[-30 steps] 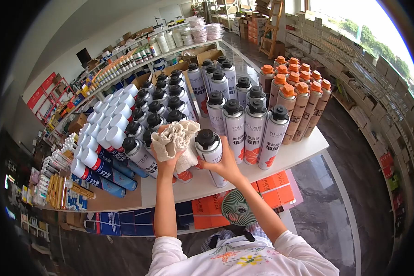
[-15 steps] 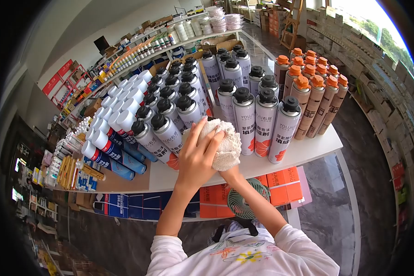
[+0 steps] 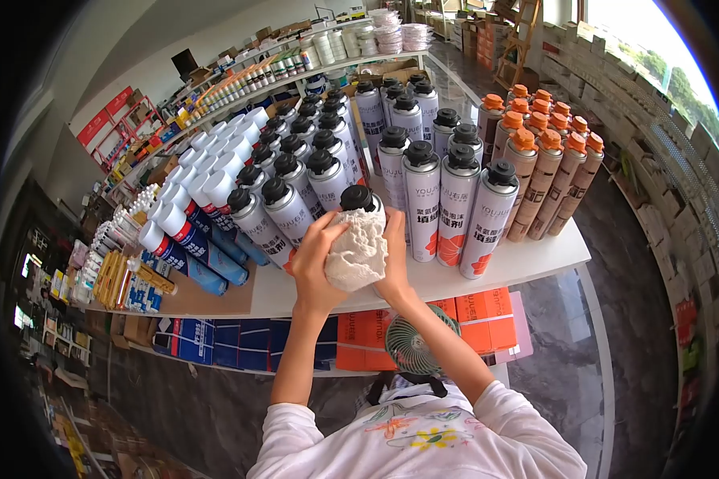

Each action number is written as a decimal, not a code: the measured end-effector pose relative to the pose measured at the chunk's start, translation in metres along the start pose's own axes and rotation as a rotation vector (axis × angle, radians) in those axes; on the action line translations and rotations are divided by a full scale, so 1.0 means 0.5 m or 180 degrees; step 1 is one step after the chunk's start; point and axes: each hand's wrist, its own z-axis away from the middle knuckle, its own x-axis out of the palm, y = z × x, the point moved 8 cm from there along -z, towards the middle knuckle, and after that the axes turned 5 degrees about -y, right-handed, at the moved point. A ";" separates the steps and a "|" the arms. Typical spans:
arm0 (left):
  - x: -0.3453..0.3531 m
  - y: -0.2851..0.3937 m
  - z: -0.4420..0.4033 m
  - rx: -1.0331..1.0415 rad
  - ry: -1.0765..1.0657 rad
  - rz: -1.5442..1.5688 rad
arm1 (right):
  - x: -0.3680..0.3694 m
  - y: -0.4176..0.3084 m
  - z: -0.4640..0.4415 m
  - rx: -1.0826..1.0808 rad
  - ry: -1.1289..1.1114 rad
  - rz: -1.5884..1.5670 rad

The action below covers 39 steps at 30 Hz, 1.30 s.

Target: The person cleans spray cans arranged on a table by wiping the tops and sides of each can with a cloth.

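A spray foam can with a black cap [image 3: 356, 197] stands upright between my hands at the table's front edge. A cream cloth [image 3: 358, 251] covers most of its near side. My left hand [image 3: 318, 263] is closed on the cloth, pressing it against the can. On the other side my right hand [image 3: 393, 259] wraps round the can, its fingers partly hidden. Just right of it stand several white foam cans with black caps [image 3: 423, 199], with orange flower prints. More black-capped cans [image 3: 287, 211] are grouped to the left of my hands.
White-capped blue cans [image 3: 185, 235] fill the table's left part. Brown cans with orange caps [image 3: 542, 180] stand at the right end. Below the white tabletop [image 3: 527, 267] are orange boxes [image 3: 487, 319], blue boxes [image 3: 240, 342] and a green fan [image 3: 420, 339].
The cloth has moved down from over the can's top to its near side, and the black cap now shows. My left hand has shifted left and down.
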 end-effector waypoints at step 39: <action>-0.056 -0.043 -0.040 -0.0693 0.0376 0.1609 | -0.003 -0.001 -0.008 0.0475 -0.0046 0.0115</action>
